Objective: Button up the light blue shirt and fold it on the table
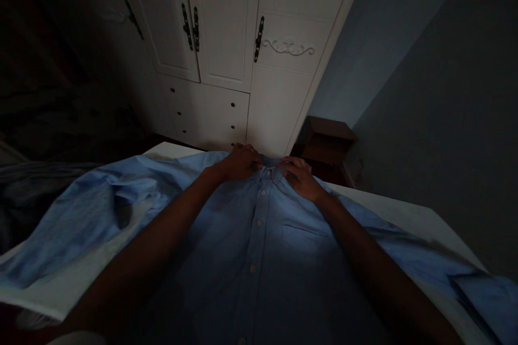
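My left fingers (pixel 251 161) curl down onto the collar (pixel 269 168) of the shirt (pixel 251 280); whether they pinch the cloth I cannot tell. My right fingers (pixel 292 167) lie slightly spread and flat on the other side of the collar, holding nothing. The shirt lies front up and buttoned across the white counter (pixel 404 210), with its sleeves out to either side and its pocket (pixel 304 238) just below my right hand (pixel 302 179). Beyond the collar stands a white wardrobe (pixel 226 38), and a brown nightstand (pixel 326 143) is beside it.
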Demonstrator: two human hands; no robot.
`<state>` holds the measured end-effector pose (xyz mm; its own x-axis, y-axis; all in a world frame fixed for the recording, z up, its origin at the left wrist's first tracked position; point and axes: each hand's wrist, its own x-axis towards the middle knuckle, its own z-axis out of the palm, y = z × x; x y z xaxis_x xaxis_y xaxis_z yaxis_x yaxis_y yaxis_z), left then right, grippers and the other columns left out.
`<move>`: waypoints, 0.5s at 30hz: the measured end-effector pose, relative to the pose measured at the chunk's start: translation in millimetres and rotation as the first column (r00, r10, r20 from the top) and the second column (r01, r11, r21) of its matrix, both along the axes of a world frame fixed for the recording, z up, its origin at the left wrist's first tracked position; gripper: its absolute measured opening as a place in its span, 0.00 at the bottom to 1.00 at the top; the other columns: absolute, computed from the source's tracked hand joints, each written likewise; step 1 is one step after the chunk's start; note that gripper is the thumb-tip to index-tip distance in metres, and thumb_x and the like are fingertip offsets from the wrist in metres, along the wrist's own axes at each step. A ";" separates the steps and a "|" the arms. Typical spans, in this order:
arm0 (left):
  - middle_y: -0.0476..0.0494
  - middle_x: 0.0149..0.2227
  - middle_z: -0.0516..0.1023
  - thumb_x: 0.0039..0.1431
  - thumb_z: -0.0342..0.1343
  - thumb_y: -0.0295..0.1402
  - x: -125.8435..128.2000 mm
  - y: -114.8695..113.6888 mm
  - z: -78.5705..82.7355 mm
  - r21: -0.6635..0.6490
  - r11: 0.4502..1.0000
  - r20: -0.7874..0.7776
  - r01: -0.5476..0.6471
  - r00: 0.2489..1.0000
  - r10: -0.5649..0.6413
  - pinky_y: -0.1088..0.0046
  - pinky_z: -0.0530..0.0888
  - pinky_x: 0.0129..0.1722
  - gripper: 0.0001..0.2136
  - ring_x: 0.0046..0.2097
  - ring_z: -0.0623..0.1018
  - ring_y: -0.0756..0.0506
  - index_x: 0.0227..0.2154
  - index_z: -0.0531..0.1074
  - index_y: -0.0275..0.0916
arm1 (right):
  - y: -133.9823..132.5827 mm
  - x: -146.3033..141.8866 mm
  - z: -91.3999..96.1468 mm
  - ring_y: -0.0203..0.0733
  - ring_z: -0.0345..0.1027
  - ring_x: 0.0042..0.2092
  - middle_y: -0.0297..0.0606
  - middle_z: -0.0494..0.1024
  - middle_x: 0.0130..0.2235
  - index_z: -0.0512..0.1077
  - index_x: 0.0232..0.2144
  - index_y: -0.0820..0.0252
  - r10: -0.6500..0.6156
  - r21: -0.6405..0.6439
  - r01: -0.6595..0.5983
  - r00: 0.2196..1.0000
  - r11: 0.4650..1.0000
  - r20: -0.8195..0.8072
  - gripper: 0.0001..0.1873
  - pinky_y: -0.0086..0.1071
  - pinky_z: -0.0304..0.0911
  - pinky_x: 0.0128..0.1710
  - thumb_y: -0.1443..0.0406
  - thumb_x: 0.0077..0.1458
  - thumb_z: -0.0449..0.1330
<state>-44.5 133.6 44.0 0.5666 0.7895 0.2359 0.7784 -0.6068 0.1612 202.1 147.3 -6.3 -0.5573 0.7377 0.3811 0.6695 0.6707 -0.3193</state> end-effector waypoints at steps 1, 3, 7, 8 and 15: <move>0.42 0.40 0.79 0.61 0.49 0.33 1.7 -1.4 0.1 -0.007 1.000 0.009 0.018 1.000 -0.018 0.54 0.63 0.51 0.10 0.49 0.73 0.40 0.35 0.76 0.39 | 0.3 -0.5 -0.5 0.52 0.53 0.62 0.40 0.65 0.61 0.66 0.58 0.49 0.024 0.005 -0.024 1.000 1.000 -0.004 0.26 0.53 0.49 0.58 0.69 0.60 0.47; 0.39 0.48 0.75 0.61 0.49 0.34 4.6 -3.5 -0.6 -0.022 0.998 0.061 0.065 0.996 -0.064 0.56 0.65 0.52 0.09 0.53 0.72 0.40 0.36 0.75 0.38 | 1.0 -2.2 -2.2 0.50 0.47 0.65 0.38 0.61 0.64 0.59 0.63 0.48 0.076 0.001 -0.076 0.997 0.997 0.001 0.33 0.54 0.45 0.60 0.73 0.57 0.46; 0.36 0.59 0.64 0.62 0.50 0.36 4.8 -2.7 -6.3 -0.044 0.990 0.185 0.131 0.975 -0.121 0.63 0.66 0.55 0.09 0.64 0.61 0.40 0.38 0.73 0.39 | 2.8 -5.9 -1.6 0.51 0.55 0.61 0.41 0.72 0.55 0.66 0.58 0.50 0.100 -0.009 -0.100 0.995 0.995 0.019 0.27 0.53 0.45 0.59 0.71 0.57 0.48; 0.36 0.58 0.66 0.62 0.49 0.36 3.9 -1.5 -8.2 -0.060 0.990 0.193 0.129 0.974 -0.115 0.64 0.66 0.55 0.09 0.63 0.62 0.41 0.38 0.72 0.39 | 3.1 -6.4 0.4 0.51 0.58 0.57 0.42 0.74 0.51 0.70 0.54 0.51 0.089 -0.010 -0.089 0.996 0.996 0.012 0.23 0.52 0.46 0.58 0.68 0.59 0.50; 0.36 0.40 0.77 0.62 0.48 0.44 1.0 1.7 -11.9 -0.027 0.972 0.176 -0.234 0.956 0.235 0.63 0.71 0.42 0.16 0.42 0.76 0.39 0.41 0.69 0.37 | 2.3 -8.2 21.3 0.52 0.61 0.48 0.43 0.76 0.38 0.78 0.37 0.56 -0.141 0.048 0.143 0.989 0.988 -0.054 0.16 0.50 0.49 0.53 0.57 0.61 0.53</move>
<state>-43.5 135.2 32.0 0.3156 0.8967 0.3104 0.8574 -0.4096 0.3115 193.9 149.6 14.9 -0.4273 0.7865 0.4458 0.7431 0.5864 -0.3223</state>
